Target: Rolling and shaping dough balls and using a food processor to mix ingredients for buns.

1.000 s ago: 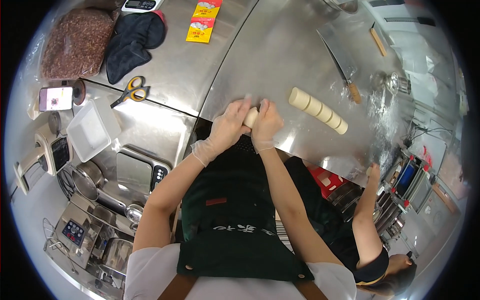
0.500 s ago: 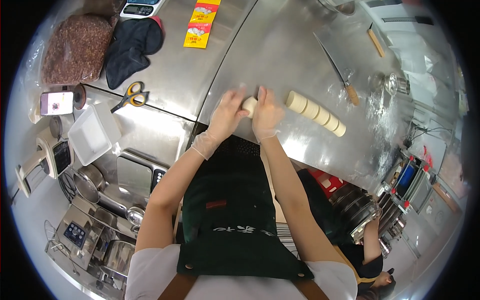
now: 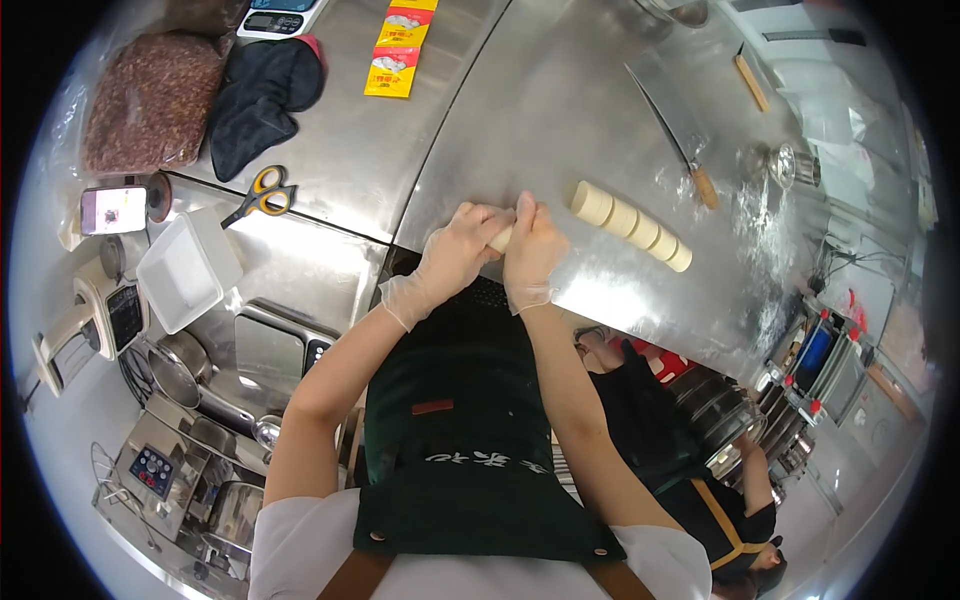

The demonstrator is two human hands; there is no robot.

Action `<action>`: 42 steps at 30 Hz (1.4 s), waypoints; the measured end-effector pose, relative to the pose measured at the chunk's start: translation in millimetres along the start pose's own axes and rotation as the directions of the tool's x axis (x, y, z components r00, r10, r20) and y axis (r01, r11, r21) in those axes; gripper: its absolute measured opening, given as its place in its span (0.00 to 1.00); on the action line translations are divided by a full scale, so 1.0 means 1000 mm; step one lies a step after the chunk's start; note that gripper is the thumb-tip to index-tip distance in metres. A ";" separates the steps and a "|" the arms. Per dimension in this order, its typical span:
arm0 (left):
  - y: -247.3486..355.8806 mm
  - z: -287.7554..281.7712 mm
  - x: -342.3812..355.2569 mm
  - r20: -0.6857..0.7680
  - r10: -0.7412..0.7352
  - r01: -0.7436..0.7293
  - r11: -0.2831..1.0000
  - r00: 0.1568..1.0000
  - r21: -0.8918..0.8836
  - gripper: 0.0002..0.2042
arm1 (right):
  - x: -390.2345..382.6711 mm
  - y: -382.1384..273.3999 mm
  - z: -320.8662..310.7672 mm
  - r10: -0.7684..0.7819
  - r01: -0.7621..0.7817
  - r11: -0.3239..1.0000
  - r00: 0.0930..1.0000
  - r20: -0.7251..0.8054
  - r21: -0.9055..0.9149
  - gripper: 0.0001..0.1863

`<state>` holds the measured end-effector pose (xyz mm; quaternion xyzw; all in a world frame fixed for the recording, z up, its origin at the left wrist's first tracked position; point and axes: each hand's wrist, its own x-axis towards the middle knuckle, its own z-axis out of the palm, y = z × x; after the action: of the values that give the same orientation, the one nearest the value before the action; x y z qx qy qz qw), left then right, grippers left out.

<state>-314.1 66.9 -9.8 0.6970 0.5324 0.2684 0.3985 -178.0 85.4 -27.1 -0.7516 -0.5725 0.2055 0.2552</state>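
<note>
Together, the clear-gloved left hand (image 3: 458, 247) and clear-gloved right hand (image 3: 534, 250) are wrapped around a small cream-coloured dough lump (image 3: 501, 240) — it peeks out between them, at the near edge of the shiny steel table (image 3: 520, 120). They seem to be shaping it. I think the next move calls for soft, even squeezing, so it does not tear. Just to the right, a slanted row of cream-coloured round dough pieces (image 3: 629, 224) lies on the table. Farther right — a long steel knife with a brown handle (image 3: 704, 187).
</note>
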 end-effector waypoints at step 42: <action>0.132 -0.007 0.001 -0.377 -0.108 -0.028 0.940 0.920 -0.340 0.28 | -0.025 -0.072 -0.116 -0.084 -0.576 -0.043 0.816 0.572 0.816 0.35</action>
<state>-249.8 54.5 104.4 0.5394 0.5611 0.4807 0.4039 -169.3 59.0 109.0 -0.3705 -0.1470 0.7589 0.5149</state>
